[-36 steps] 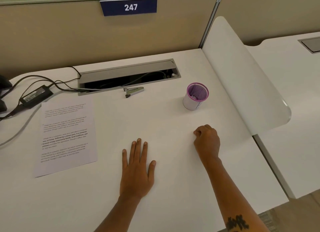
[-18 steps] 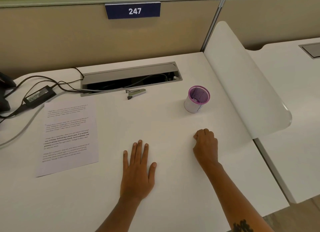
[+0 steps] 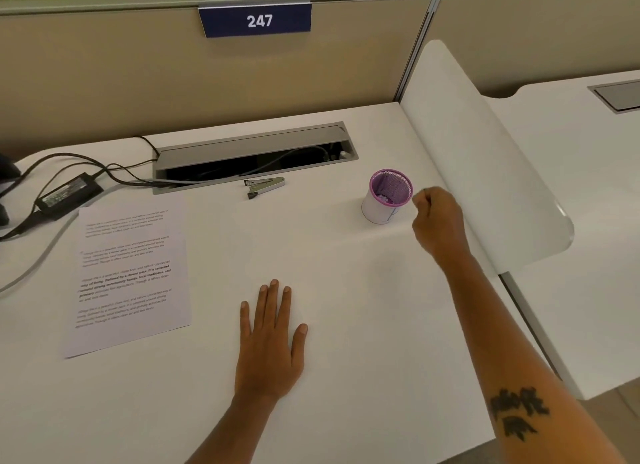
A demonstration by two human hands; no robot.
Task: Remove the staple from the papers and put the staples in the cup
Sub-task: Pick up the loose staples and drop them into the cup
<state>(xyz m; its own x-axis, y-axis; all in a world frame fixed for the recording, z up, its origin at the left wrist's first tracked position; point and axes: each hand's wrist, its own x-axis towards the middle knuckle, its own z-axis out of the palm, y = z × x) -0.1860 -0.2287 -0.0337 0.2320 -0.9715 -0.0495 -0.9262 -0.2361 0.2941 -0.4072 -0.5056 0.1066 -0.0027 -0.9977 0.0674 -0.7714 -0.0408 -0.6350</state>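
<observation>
A white cup [image 3: 375, 211] with a purple mesh lining stands upright on the white desk [image 3: 346, 325], right of centre. My right hand [image 3: 438, 217] hovers just right of its rim, fingers curled and fingertips pinched together; the staple they pinch is too small to see. My left hand [image 3: 270, 342] lies flat on the desk with straight fingers, holding nothing. The printed papers [image 3: 131, 273] lie flat at the left. A metal staple remover [image 3: 265, 185] rests behind the middle of the desk, apart from both hands.
An open grey cable tray [image 3: 252, 152] runs along the back. A black power adapter [image 3: 69, 190] and cables lie at the back left. A white curved divider [image 3: 485, 172] rises right of the cup. A second desk [image 3: 571, 186] sits beyond it.
My right hand lifted off the desk and moved forward to the cup's right rim, still curled. The left hand stayed flat. The camera tilted slightly.
</observation>
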